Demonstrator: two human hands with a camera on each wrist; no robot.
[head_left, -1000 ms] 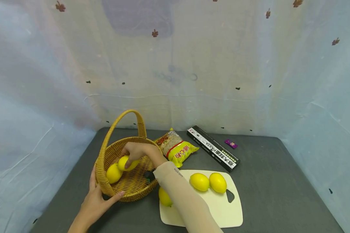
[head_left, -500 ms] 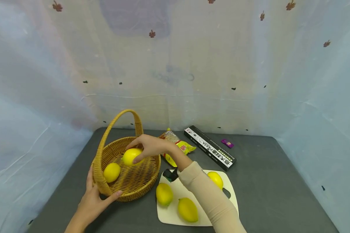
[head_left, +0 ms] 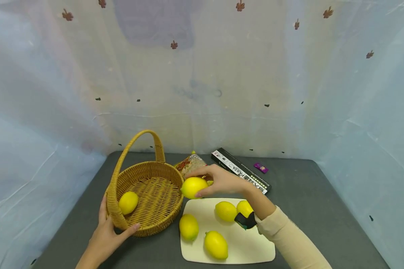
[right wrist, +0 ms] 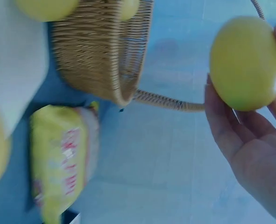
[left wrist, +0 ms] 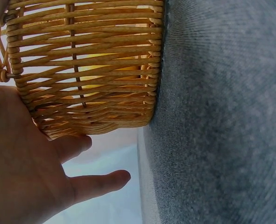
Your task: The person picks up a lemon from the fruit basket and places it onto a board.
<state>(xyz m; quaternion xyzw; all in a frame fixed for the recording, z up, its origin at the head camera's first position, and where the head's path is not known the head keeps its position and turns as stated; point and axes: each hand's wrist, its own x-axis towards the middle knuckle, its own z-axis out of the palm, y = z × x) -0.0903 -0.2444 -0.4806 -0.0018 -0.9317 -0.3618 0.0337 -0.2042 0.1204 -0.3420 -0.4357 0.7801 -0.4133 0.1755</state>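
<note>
My left hand [head_left: 104, 237] rests spread against the near left side of a wicker basket [head_left: 155, 224]. Its thumb lies along the front wall, and in the left wrist view two fingers [left wrist: 100, 184] stretch out below the weave. One lemon [head_left: 128, 203] sits inside the basket at the left. My right hand [head_left: 222, 179] holds another lemon [head_left: 192, 187] between thumb and fingers, just right of the basket rim and above the far edge of a white cutting board [head_left: 245, 248]. Several lemons lie on the board, including one near its front [head_left: 216, 244].
Behind the right hand lies a yellow noodle bag [right wrist: 58, 158], partly covered in the head view. A black pasta box [head_left: 225, 158] and a small purple packet [head_left: 260, 167] are farther back on the dark grey table [head_left: 316, 216]. The basket's tall handle [head_left: 121, 160] arches up.
The right hand has lifted a lemon out of the basket and carried it right, toward the board. One lemon stays in the basket. The left hand keeps its place against the basket.
</note>
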